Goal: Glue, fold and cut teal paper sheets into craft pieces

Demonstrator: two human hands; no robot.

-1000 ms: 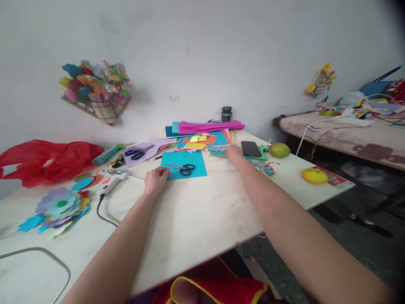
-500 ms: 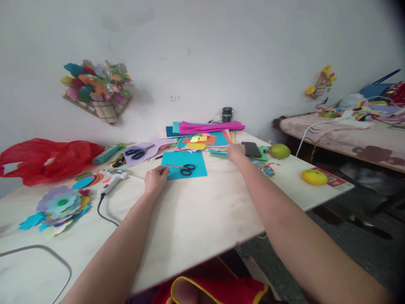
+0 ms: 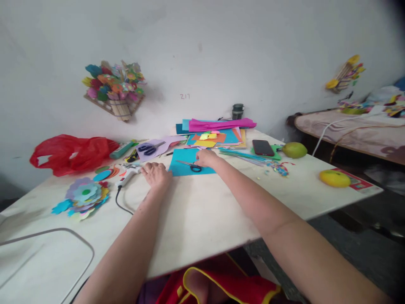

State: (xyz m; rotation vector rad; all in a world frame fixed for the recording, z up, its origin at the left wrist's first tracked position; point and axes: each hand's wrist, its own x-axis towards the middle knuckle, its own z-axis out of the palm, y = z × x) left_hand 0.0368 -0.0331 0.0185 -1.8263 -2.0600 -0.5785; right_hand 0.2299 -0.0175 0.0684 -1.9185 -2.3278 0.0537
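Note:
My right hand (image 3: 206,158) has its fingers closed at the handles of dark-handled scissors (image 3: 195,168), covering part of one loop. The scissors lie on a blue sheet of paper (image 3: 182,156), blades pointing left. My left hand (image 3: 156,174) rests on the table with its fingers apart and holds nothing. Its fingertips lie close to the nozzle end of a white glue gun (image 3: 128,176); whether they touch it I cannot tell.
Behind lie coloured papers (image 3: 205,141), a second pair of scissors (image 3: 150,147) and a red plastic bag (image 3: 72,154). Paper flowers (image 3: 84,196) are at left. To the right are thin paper strips (image 3: 240,155), a phone (image 3: 263,147), a green fruit (image 3: 294,150) and a yellow one (image 3: 334,178).
My right hand has come left from beside the phone to the scissors. My left hand has left the blue paper's edge and spread its fingers by the glue gun. The view has turned left.

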